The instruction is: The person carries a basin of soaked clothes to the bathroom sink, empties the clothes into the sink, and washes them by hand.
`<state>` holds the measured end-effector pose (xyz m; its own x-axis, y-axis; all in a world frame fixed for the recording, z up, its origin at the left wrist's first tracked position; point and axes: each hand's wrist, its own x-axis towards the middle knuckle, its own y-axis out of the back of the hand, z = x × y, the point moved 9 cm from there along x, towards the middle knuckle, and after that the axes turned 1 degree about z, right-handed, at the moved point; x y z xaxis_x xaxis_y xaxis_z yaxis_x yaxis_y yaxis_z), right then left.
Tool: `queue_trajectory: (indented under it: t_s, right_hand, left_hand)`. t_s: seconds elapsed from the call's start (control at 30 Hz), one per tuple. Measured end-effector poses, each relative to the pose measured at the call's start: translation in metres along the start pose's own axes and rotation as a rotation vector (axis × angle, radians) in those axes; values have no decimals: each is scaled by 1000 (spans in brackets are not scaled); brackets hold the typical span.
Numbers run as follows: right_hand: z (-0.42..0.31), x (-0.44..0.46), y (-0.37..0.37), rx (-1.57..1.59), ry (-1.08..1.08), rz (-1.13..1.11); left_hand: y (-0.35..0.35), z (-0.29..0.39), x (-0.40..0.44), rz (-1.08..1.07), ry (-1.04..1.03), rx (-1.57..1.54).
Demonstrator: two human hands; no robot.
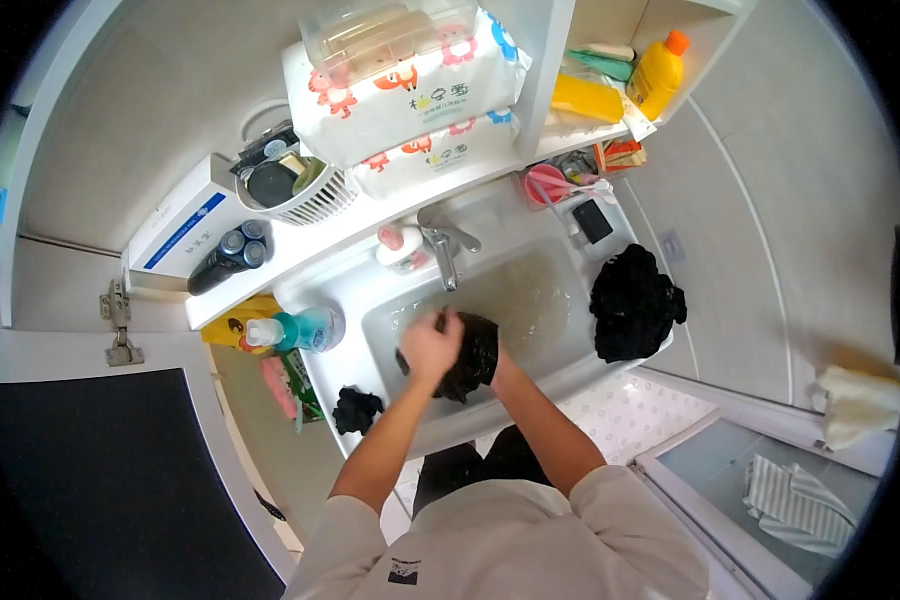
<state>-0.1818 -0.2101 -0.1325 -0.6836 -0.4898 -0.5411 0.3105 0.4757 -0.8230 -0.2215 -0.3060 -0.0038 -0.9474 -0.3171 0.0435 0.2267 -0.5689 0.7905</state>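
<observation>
A wet black cloth point(473, 362) is held between my hands, over murky water in the white sink point(380, 325). My left hand point(432, 345) has its fingers curled and closed on the upper left part of the cloth. The cloth covers my right hand point(501, 372) almost wholly, so only the part near the wrist shows and its fingers are hidden. Whether that hand is inside the cloth or behind it I cannot tell. Above the basin stands a chrome faucet point(448, 262).
A black cloth bundle point(635, 303) lies on the sink's right rim, a smaller one point(356, 410) on the left. A teal pump bottle point(310, 329) and a white-pink bottle point(402, 248) stand beside the basin. Wipes packs point(410, 100) and a basket point(315, 203) occupy the shelf.
</observation>
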Motion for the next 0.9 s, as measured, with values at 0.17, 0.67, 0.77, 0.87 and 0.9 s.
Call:
queue_trajectory:
  t_s: [0.17,0.67,0.77,0.87,0.9]
  right_hand:
    - [-13,-5,34,-278,181,262]
    - [-8,-10,21,-275,320,409]
    - [-29,-31,2,-434,234,649]
    - [-38,45,98,-534,183,489]
    - [-36,38,89,-517,163,495]
  left_hand:
    - [-12,-82,6,74,255,-49]
    - [-9,12,-23,-97,-13,47]
    - [-12,0,-19,29,-17,18]
    - [-5,55,-68,22,-415,-71]
    - [-6,70,-81,-57,-449,-70]
